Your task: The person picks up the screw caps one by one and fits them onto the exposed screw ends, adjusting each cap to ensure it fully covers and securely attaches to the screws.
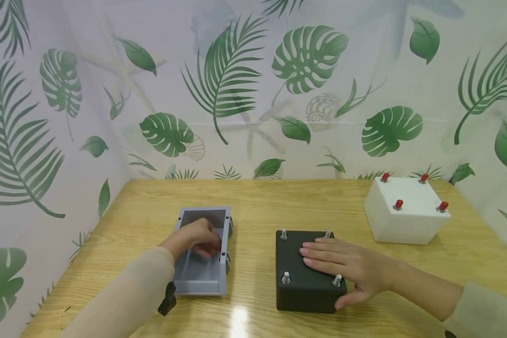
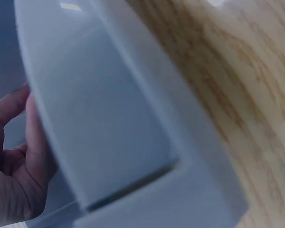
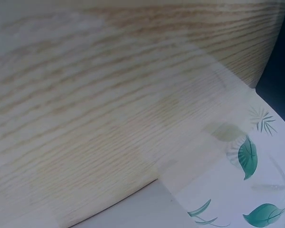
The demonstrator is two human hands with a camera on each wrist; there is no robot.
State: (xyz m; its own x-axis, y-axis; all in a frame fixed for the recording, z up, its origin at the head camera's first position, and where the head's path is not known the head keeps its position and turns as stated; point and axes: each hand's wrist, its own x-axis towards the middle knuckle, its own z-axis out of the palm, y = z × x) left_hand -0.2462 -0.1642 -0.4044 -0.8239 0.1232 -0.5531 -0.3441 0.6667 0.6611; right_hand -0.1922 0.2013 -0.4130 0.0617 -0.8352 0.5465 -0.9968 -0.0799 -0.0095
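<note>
"Head view first, please: what does each hand do?"

"The right hand (image 1: pixel 350 260) lies flat, with straight fingers, on top of the black block (image 1: pixel 295 256), its thumb at the block's near right corner. The left hand (image 1: pixel 200 237) is down inside the grey bin (image 1: pixel 200 287), with bent fingers."

"Does the left one hold something?"

"I cannot tell. A small red thing (image 1: pixel 219 237) shows beside its fingertips, near the bin's wall, but it is partly hidden. The left wrist view shows bent fingers behind a wall of the bin and nothing clearly pinched."

"How would such a red piece handle?"

"If it is like the red caps (image 1: pixel 399 204) on the white block (image 1: pixel 418 193), which stands beyond the right hand, I judge it light, perhaps a little soft, and easy to drop. It is better to pinch its sides between thumb and forefinger."

"And the black block?"

"It looks stiff and rather heavy, though it may be hollow. Its smooth underside could slide on the desk (image 1: pixel 253 263), so the flat hand seems a sensible brace. For lifting, I would take two opposite sides, below the hard-looking metal posts (image 1: pixel 286 278) that rise about the right hand's fingers."
</note>
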